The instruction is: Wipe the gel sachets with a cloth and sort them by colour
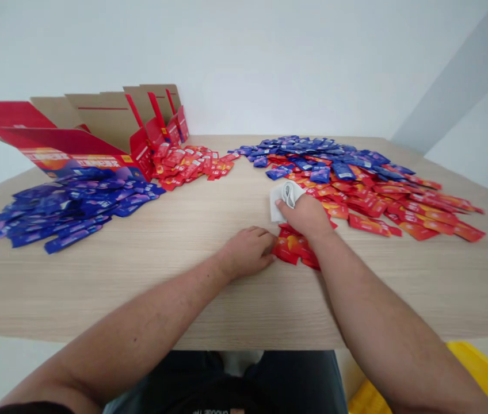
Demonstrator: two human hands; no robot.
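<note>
My left hand [248, 250] rests on the wooden table [140, 287], fingers curled at the left edge of a small stack of red sachets [292, 248]. My right hand [307, 215] lies on top of that stack and grips a crumpled white tissue [282, 198]. Just beyond it spreads a large mixed heap of red sachets [399, 201] and blue sachets [313, 152].
A pile of blue sachets [67, 207] lies at the left. Behind it stand open red and brown cardboard boxes [88, 132], with a smaller pile of red sachets [187, 164] beside them. A yellow bin [485, 379] sits below the table's right edge.
</note>
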